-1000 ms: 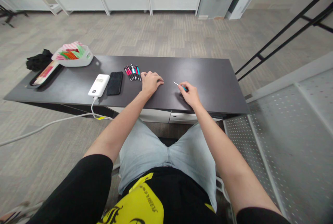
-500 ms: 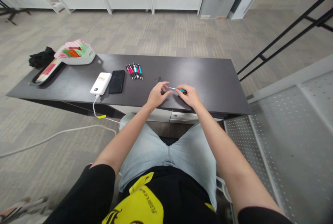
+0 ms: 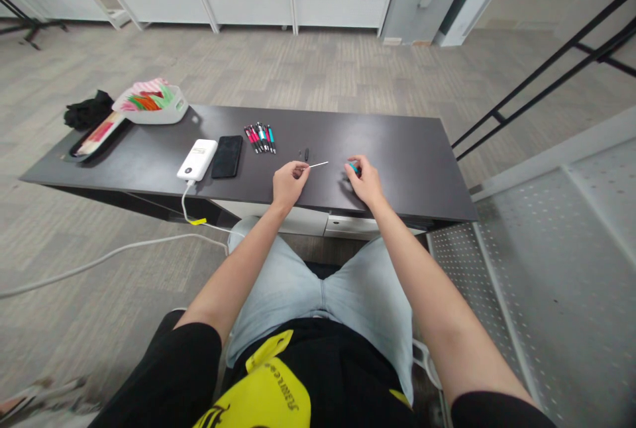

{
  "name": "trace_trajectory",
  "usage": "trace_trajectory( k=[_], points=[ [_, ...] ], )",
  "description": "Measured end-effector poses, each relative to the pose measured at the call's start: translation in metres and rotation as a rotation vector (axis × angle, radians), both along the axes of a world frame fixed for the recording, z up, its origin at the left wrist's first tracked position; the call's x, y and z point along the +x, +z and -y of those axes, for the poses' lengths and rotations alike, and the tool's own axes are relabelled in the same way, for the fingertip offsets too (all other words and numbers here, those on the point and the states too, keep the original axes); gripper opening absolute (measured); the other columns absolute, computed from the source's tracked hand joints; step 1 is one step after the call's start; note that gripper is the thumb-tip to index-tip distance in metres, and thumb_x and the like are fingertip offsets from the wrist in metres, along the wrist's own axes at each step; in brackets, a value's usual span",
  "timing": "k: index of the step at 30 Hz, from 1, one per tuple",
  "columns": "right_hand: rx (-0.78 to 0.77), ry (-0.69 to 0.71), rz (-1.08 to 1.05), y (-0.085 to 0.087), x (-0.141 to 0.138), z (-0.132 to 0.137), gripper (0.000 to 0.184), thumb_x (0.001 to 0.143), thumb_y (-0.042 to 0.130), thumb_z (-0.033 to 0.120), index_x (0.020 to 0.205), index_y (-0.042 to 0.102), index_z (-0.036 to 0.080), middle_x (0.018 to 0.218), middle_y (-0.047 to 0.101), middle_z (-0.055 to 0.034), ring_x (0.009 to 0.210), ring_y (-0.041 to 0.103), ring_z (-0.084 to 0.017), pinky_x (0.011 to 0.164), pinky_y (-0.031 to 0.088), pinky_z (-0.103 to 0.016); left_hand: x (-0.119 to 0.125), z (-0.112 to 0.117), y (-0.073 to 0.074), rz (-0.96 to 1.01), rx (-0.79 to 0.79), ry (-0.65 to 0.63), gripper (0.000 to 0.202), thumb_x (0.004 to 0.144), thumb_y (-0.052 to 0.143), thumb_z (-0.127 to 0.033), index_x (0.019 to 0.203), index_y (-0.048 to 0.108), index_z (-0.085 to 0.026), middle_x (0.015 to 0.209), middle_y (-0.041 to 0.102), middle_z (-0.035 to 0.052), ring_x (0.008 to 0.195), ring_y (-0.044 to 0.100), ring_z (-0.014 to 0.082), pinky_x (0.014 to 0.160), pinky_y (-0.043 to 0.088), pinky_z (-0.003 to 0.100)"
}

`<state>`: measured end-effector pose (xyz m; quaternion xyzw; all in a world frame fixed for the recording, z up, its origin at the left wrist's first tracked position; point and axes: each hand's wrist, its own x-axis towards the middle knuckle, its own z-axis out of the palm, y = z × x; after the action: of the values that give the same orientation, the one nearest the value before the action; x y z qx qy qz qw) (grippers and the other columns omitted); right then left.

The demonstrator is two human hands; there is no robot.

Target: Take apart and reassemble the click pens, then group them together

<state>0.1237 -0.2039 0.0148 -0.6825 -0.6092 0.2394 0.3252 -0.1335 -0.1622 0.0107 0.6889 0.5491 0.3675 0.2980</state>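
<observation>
My left hand (image 3: 287,180) is closed in a pinch on a thin white pen refill (image 3: 318,164) that points to the right, just above the dark table (image 3: 407,150). My right hand (image 3: 363,180) is closed round a teal pen barrel (image 3: 353,166) a short way to the right; the two parts are apart. Two small black pen pieces (image 3: 304,153) lie on the table just behind my hands. A row of several pens (image 3: 260,138) in red, black and teal lies further back to the left.
A black phone (image 3: 227,156) and a white power bank (image 3: 197,160) with a white cable (image 3: 114,252) lie left of the pens. At the far left are a white basket (image 3: 152,104) of coloured items, a dark tray (image 3: 94,134) and a black cloth (image 3: 88,111). Black rails (image 3: 536,77) run on the right.
My left hand came over from the pen row to the right hand, took the white refill and drew it out leftward from the teal barrel. Two small black pieces now lie on the table.
</observation>
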Motion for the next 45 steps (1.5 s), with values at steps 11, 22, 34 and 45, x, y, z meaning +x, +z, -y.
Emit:
trace_trajectory(
  k=[11, 22, 34, 45],
  points=[
    [-0.027, -0.003, -0.031, 0.002, -0.001, 0.000, 0.040, 0.111, 0.054, 0.055, 0.141, 0.066, 0.032, 0.123, 0.086, -0.0131, 0.106, 0.076, -0.034, 0.106, 0.060, -0.042, 0.017, -0.011, -0.002, -0.434, 0.125, -0.260, 0.021, 0.115, 0.069, -0.029, 0.117, 0.089, -0.030, 0.135, 0.087, 0.0123, 0.112, 0.082, 0.0343, 0.112, 0.062, 0.052],
    [0.006, -0.022, -0.013, -0.007, -0.001, -0.005, 0.036, 0.111, 0.059, 0.050, 0.140, 0.068, 0.030, 0.114, 0.082, -0.0094, 0.099, 0.077, -0.031, 0.103, 0.063, -0.042, 0.024, -0.028, -0.017, -0.516, 0.205, -0.249, 0.034, 0.117, 0.066, -0.026, 0.144, 0.087, -0.018, 0.145, 0.081, 0.0191, 0.134, 0.075, 0.0357, 0.123, 0.057, 0.050],
    [0.092, -0.007, -0.081, -0.020, 0.003, -0.009, 0.035, 0.106, 0.064, 0.056, 0.131, 0.070, 0.032, 0.102, 0.078, -0.0091, 0.089, 0.073, -0.033, 0.098, 0.065, -0.051, 0.049, -0.017, -0.009, -0.631, 0.189, -0.135, 0.036, 0.119, 0.067, -0.033, 0.145, 0.084, -0.014, 0.152, 0.075, 0.0250, 0.133, 0.075, 0.0427, 0.119, 0.059, 0.054],
    [-0.011, 0.066, 0.110, -0.003, 0.001, -0.006, 0.045, 0.119, 0.044, 0.041, 0.149, 0.075, 0.029, 0.146, 0.085, -0.0177, 0.140, 0.080, -0.035, 0.127, 0.062, -0.052, 0.018, -0.014, -0.008, -0.445, 0.160, -0.165, 0.038, 0.116, 0.070, -0.031, 0.151, 0.080, -0.020, 0.157, 0.072, 0.0179, 0.114, 0.081, 0.0297, 0.113, 0.063, 0.042]
  ],
)
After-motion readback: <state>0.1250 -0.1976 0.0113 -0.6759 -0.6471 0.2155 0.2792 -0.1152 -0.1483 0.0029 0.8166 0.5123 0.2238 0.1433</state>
